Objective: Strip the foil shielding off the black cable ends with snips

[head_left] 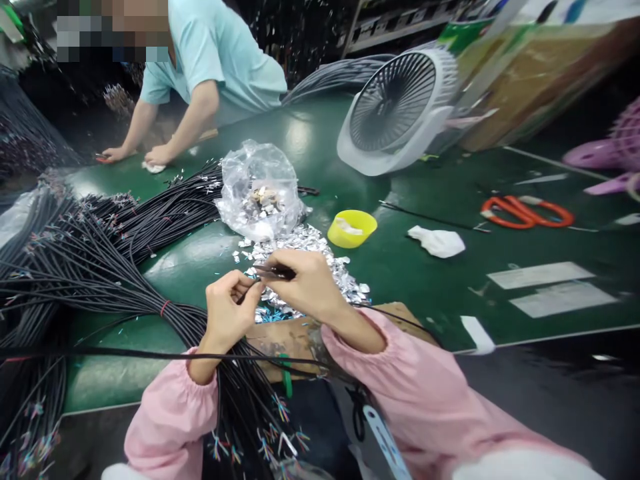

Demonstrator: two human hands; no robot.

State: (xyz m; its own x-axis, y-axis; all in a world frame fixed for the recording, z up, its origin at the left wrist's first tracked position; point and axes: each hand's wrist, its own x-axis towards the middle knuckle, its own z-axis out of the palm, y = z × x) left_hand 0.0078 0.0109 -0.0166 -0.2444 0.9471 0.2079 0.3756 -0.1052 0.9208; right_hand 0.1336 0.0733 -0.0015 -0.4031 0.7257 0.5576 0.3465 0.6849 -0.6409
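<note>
My left hand [230,303] is closed, pinching the end of a black cable [247,293] between thumb and fingers. Right beside it, my right hand [305,280] is closed around a small dark tweezer-like tool [267,271], its tip pointing left at the cable end. The two sets of fingertips almost meet, so the cable's very end is hard to make out. Below them lies a heap of silvery foil scraps [345,277] with blue bits. A tied bundle of black cables [185,320] runs under my left wrist, its coloured wire ends hanging over the table's front edge.
A clear plastic bag [260,187] of scraps stands behind my hands, near a yellow cup [353,229]. White fan [395,107], orange-handled scissors [527,212] and paper strips [540,275] lie rightward. More cable bundles [100,247] cover the left. Across the table leans a person [215,60].
</note>
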